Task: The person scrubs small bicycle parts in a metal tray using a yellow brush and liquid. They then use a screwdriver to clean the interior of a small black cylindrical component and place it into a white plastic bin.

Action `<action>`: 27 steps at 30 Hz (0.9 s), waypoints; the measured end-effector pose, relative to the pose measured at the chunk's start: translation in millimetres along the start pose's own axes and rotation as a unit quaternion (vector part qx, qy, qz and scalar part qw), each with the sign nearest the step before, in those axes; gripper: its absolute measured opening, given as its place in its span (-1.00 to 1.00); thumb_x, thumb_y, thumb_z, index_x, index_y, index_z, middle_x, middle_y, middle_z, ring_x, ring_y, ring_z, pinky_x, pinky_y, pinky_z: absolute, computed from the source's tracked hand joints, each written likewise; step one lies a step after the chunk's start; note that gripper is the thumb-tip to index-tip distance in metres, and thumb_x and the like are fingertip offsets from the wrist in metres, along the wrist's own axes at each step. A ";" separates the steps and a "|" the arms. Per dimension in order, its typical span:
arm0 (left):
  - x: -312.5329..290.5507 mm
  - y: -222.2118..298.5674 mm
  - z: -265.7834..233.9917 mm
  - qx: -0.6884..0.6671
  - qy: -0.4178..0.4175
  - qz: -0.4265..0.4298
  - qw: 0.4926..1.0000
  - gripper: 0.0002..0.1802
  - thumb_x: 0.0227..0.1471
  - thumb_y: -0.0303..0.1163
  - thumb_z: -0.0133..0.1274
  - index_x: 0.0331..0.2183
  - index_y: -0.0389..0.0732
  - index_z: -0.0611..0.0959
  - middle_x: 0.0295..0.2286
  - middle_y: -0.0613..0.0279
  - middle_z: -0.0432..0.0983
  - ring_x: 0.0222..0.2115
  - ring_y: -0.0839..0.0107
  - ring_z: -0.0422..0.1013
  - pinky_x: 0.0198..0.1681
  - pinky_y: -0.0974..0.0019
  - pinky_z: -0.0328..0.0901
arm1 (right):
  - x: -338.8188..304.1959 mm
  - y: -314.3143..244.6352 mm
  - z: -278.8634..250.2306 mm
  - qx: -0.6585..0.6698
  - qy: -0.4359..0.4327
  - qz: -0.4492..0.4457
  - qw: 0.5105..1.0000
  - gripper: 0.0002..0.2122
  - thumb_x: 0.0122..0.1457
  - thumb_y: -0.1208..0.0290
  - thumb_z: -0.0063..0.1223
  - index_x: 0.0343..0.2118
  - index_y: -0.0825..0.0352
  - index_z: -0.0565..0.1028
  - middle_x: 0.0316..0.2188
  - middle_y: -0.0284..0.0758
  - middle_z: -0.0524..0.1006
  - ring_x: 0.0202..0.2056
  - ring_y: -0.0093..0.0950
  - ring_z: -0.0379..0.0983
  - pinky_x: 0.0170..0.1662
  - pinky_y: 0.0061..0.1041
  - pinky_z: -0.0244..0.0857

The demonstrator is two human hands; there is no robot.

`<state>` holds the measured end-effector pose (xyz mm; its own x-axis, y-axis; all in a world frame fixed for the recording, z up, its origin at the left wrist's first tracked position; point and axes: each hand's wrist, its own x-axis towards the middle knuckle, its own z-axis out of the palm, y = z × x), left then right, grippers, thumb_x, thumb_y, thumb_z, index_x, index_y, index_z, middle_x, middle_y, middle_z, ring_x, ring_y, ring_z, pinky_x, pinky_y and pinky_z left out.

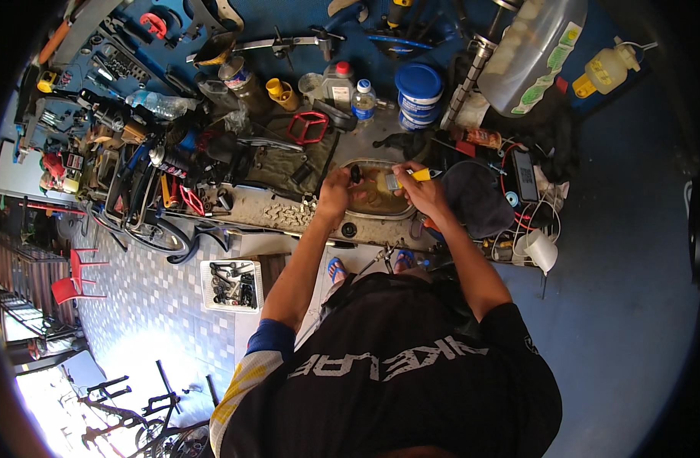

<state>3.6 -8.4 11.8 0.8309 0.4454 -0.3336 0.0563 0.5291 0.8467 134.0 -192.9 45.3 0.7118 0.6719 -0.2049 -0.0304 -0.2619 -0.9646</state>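
Over a metal tray (380, 214) of murky brownish liquid on the workbench, both my hands work close together. My left hand (335, 191) is closed on a small round black part (356, 175) at the tray's left side; its exact kind is too small to tell. In my right hand (420, 189) is a paintbrush (421, 175) with a yellow handle, its pale bristles pointing left toward the black part. Whether the bristles touch it I cannot tell. A bicycle chain (289, 214) lies on the bench left of the tray.
Behind the tray stand a blue-lidded tub (419, 88), a small bottle (363, 100) and a red pedal (308, 127). A dark cloth (480, 200) and a phone (525, 175) lie to the right. A white basket of parts (232, 286) sits on the floor, lower left.
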 end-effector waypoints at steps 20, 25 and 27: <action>15.4 25.6 4.7 0.178 -0.097 -0.055 0.978 -0.68 0.28 -0.09 0.08 -0.16 -0.16 0.61 -0.38 0.30 0.57 -0.34 0.51 0.51 -0.32 0.34 0.44 | 13.9 -1.2 -7.9 -0.109 0.094 -0.095 0.985 -0.62 0.31 0.01 0.06 -0.30 0.30 0.61 -0.50 -0.31 0.61 -0.43 -0.40 0.56 -0.33 -0.48 0.36; 8.1 9.4 13.4 0.512 -0.065 0.118 0.848 -0.58 0.05 -0.05 0.32 -0.26 -0.21 0.68 -0.45 0.11 0.61 -0.36 0.35 0.56 -0.25 0.22 0.43 | -4.2 -9.8 -14.6 -0.156 0.102 -0.125 0.975 -0.66 0.29 0.08 0.13 -0.36 0.32 0.60 -0.54 -0.25 0.57 -0.48 -0.39 0.55 -0.37 -0.46 0.35; -3.0 21.8 21.9 0.530 -0.078 0.116 0.837 -0.56 -0.03 -0.06 0.38 -0.27 -0.22 0.69 -0.44 0.08 0.63 -0.36 0.26 0.57 -0.23 0.18 0.43 | -12.7 -11.3 -13.8 -0.132 0.099 -0.121 0.979 -0.70 0.27 0.13 0.17 -0.35 0.32 0.60 -0.53 -0.26 0.58 -0.46 -0.40 0.55 -0.35 -0.46 0.36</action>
<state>14.4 -14.0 40.3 0.9451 0.3038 -0.1207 0.2734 -0.5323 0.8012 134.9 -208.0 61.0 0.7986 0.5957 0.0854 0.3195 -0.2994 -0.8990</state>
